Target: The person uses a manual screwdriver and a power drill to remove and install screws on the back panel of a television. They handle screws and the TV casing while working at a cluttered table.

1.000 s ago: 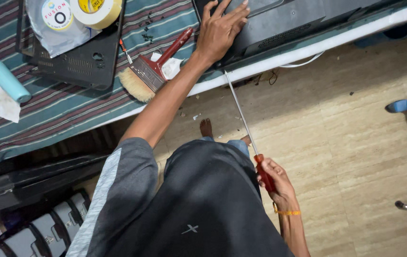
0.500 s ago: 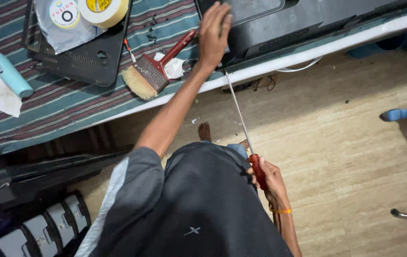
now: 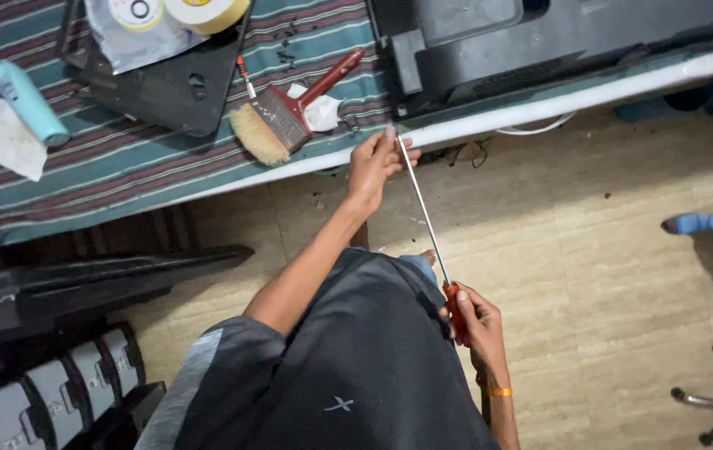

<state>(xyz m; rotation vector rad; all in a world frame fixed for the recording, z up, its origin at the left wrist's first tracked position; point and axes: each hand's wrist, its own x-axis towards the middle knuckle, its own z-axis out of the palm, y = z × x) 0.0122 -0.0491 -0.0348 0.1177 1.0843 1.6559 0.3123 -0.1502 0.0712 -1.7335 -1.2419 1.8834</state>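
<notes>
On striped cloth, far left: light-blue bottle (image 3: 27,102), tape rolls (image 3: 175,10), red-handled brush (image 3: 283,117). Left hand (image 3: 376,164) pinches tip of long screwdriver (image 3: 425,218), fingers closed on shaft near table edge (image 3: 540,104). Right hand (image 3: 478,318) wrapped tight round red handle. Step, judged: steadying tip; next needs aiming at dark panel (image 3: 540,33).

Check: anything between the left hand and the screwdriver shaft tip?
Nothing visible. The left hand is already at the tip end of the screwdriver, fingers pinching the shaft near the table edge. The right hand grips the red handle.
</notes>
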